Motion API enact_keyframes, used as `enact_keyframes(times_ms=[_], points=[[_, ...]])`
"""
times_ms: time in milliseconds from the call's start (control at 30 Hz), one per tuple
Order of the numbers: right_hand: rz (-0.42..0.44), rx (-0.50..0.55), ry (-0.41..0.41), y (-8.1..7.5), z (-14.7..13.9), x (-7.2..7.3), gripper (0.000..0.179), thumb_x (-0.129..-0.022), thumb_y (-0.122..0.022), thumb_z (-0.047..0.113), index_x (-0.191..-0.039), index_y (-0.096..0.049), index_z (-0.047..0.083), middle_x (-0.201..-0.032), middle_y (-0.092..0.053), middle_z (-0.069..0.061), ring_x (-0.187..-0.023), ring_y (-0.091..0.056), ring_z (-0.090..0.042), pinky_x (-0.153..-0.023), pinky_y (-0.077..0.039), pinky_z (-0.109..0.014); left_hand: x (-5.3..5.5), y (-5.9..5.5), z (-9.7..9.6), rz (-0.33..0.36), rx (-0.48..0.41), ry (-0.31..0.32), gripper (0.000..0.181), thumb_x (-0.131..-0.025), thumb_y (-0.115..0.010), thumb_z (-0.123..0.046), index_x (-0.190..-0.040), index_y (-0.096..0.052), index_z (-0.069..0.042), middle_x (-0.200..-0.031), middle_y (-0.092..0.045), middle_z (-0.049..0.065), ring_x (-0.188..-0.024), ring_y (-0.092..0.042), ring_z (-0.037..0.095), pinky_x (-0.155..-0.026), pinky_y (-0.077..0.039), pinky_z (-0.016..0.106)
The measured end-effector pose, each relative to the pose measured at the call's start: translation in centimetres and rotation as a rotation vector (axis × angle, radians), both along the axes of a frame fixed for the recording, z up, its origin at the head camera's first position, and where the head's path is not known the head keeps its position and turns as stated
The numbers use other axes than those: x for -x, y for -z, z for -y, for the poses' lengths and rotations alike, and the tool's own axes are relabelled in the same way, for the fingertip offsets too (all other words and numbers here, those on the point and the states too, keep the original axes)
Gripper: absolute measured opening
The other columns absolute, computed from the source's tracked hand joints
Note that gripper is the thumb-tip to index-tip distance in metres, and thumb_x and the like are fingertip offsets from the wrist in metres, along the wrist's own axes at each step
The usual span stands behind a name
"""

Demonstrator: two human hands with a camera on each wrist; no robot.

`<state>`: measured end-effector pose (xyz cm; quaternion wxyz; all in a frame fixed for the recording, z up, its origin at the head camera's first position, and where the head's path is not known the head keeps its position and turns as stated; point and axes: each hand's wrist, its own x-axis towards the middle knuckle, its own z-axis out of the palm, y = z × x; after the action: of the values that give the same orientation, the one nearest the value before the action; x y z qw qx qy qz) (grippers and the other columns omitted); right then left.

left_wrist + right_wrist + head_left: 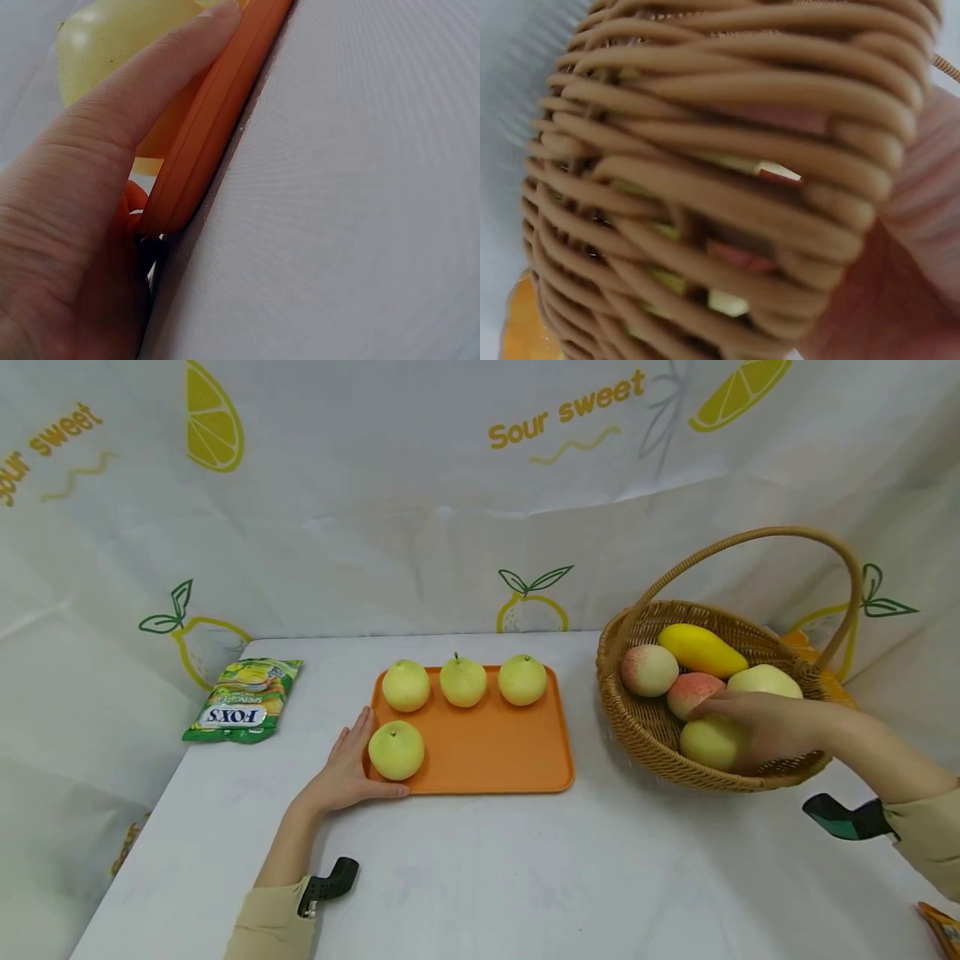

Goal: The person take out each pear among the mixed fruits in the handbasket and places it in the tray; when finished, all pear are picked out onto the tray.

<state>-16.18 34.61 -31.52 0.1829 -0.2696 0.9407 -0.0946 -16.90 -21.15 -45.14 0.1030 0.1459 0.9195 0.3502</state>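
An orange tray (495, 752) bears several yellow-green pears: three in a row at its back and one pear (397, 750) at its front left corner. My left hand (347, 772) rests against that corner, fingers along the left side and thumb along the front edge, also seen with the tray rim (206, 127) in the left wrist view. At the right, my right hand (776, 731) reaches into a wicker basket (652, 752) and grips a pear (711, 743). Basket weave (727, 165) hides most of this hand in the right wrist view.
Beside the gripped pear, the basket holds peaches (649, 670), a yellow mango (701, 650) and another pale fruit (765, 680). Its tall handle (787, 532) arches above. A green candy bag (246, 702) lies at the left. Orange packaging (813, 660) shows behind the basket.
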Motion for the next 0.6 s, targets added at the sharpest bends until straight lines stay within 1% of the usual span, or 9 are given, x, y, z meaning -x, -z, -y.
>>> enact_keyframes(times_ms=[67, 133, 200, 267, 367, 467, 533, 600], points=[[-0.021, -0.005, -0.027, 0.1, 0.1, 0.0, 0.064, -0.07, -0.086, 0.022, -0.126, -0.058, 0.007, -0.121, -0.06, 0.0, -0.109, -0.053, -0.023, -0.089, -0.046, -0.044, 0.0, 0.0, 0.0, 0.001, 0.002, 0.0, 0.136, -0.064, -0.084, -0.059, -0.156, 0.0, -0.005, -0.163, 0.002, 0.013, -0.149, 0.003, 0.027, -0.117, 0.003, 0.05], [-0.037, -0.012, -0.038, 0.2, 0.2, 0.1, 0.064, -0.072, -0.086, 0.022, -0.127, -0.058, 0.007, -0.12, -0.061, 0.002, -0.107, -0.054, -0.02, -0.09, -0.047, -0.044, -0.1, -0.1, 0.0, 0.003, 0.002, 0.0, 0.136, -0.064, -0.084, -0.059, -0.156, 0.0, -0.005, -0.163, 0.002, 0.014, -0.149, 0.003, 0.028, -0.117, 0.003, 0.05], [-0.054, -0.022, -0.041, 0.2, 0.4, 0.2, 0.062, -0.074, -0.084, 0.025, -0.128, -0.059, 0.007, -0.118, -0.062, 0.005, -0.104, -0.055, -0.016, -0.089, -0.048, -0.042, -0.1, -0.2, -0.1, 0.004, 0.003, 0.0, 0.136, -0.065, -0.084, -0.059, -0.156, 0.0, -0.005, -0.163, 0.002, 0.014, -0.149, 0.003, 0.028, -0.117, 0.003, 0.051], [-0.045, -0.021, -0.036, 0.1, 0.6, 0.3, 0.062, -0.078, -0.081, 0.03, -0.13, -0.059, 0.006, -0.118, -0.063, 0.005, -0.103, -0.056, -0.015, -0.089, -0.048, -0.042, -0.1, -0.2, -0.1, 0.006, 0.003, -0.001, 0.136, -0.065, -0.084, -0.059, -0.156, 0.0, -0.005, -0.163, 0.002, 0.014, -0.149, 0.003, 0.028, -0.117, 0.003, 0.051], [-0.013, -0.03, -0.027, 0.0, 0.9, 0.6, 0.062, -0.084, -0.075, 0.041, -0.132, -0.058, 0.004, -0.117, -0.065, 0.001, -0.105, -0.059, -0.019, -0.091, -0.048, -0.047, -0.1, -0.2, -0.1, 0.004, 0.005, -0.001, 0.136, -0.064, -0.084, -0.059, -0.156, 0.0, -0.005, -0.163, 0.002, 0.014, -0.149, 0.002, 0.028, -0.117, 0.003, 0.051], [0.03, -0.064, -0.026, -0.2, 1.5, 1.0, 0.062, -0.089, -0.068, 0.047, -0.13, -0.059, 0.002, -0.111, -0.067, 0.0, -0.101, -0.06, -0.02, -0.09, -0.048, -0.049, 0.0, -0.2, -0.1, 0.001, 0.003, 0.002, 0.136, -0.064, -0.084, -0.059, -0.156, 0.0, -0.004, -0.163, 0.002, 0.014, -0.149, 0.002, 0.029, -0.117, 0.003, 0.05], [0.058, -0.101, -0.027, -0.4, 1.8, 1.4, 0.063, -0.09, -0.064, 0.051, -0.128, -0.059, 0.001, -0.107, -0.067, 0.001, -0.098, -0.061, -0.019, -0.089, -0.049, -0.049, 0.0, -0.2, 0.0, -0.001, 0.002, 0.004, 0.136, -0.064, -0.084, -0.058, -0.156, 0.0, -0.004, -0.163, 0.002, 0.014, -0.149, 0.002, 0.029, -0.117, 0.003, 0.05], [0.101, -0.132, -0.022, -0.7, 2.0, 1.6, 0.066, -0.089, -0.066, 0.051, -0.129, -0.057, -0.001, -0.109, -0.066, -0.002, -0.097, -0.06, -0.02, -0.088, -0.048, -0.048, 0.0, -0.1, 0.0, -0.002, 0.002, 0.005, 0.136, -0.065, -0.085, -0.058, -0.156, 0.0, -0.004, -0.163, 0.002, 0.014, -0.149, 0.002, 0.029, -0.117, 0.004, 0.05]])
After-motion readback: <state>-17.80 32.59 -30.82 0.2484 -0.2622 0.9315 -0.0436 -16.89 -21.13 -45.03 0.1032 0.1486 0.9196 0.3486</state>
